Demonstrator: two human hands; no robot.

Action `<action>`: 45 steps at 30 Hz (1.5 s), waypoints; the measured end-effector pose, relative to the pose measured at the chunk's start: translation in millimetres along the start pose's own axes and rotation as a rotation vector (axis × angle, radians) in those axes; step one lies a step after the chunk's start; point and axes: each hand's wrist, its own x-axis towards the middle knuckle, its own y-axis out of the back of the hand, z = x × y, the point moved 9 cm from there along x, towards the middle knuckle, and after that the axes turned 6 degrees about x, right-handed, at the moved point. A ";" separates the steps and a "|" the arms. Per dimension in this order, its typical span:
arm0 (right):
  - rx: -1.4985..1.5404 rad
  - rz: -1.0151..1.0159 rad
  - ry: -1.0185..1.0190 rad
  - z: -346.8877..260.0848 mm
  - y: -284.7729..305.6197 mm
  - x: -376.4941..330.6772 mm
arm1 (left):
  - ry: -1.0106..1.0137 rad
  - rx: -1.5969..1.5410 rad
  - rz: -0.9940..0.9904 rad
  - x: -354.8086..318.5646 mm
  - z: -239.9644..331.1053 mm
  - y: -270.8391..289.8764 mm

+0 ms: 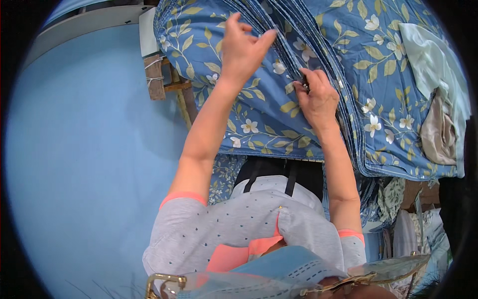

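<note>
A stack of blue floral fabric (294, 132) with white flowers and olive leaves lies in front of me, its many layered edges running in dark bands away from me. My left hand (244, 52) hovers over the left layers, thumb stretched out and fingers apart, holding nothing I can see. Closer to me, my right hand (318, 97) is closed at the end of the layered edges (286, 55). Something small, dark and partly shiny shows between its thumb and fingers; its kind is hidden.
Pale green cloth (428, 55) and a beige satiny piece (438, 129) lie on the fabric at the right. A wooden block tied with string (154, 77) juts out at the left, beside a light blue surface (94, 149). More folded cloth (406, 234) sits lower right.
</note>
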 end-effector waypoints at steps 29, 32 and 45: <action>0.274 -0.014 -0.337 51.8 -3.1 12.1 | 0.241 -0.903 -0.119 29.4 -106.0 -54.8; 0.067 0.045 -0.274 57.8 4.3 15.6 | 0.234 -0.929 -0.130 28.3 -107.3 -56.6; 0.266 0.008 -0.387 94.8 5.4 25.1 | 0.223 -1.067 -0.186 29.7 -114.2 -53.7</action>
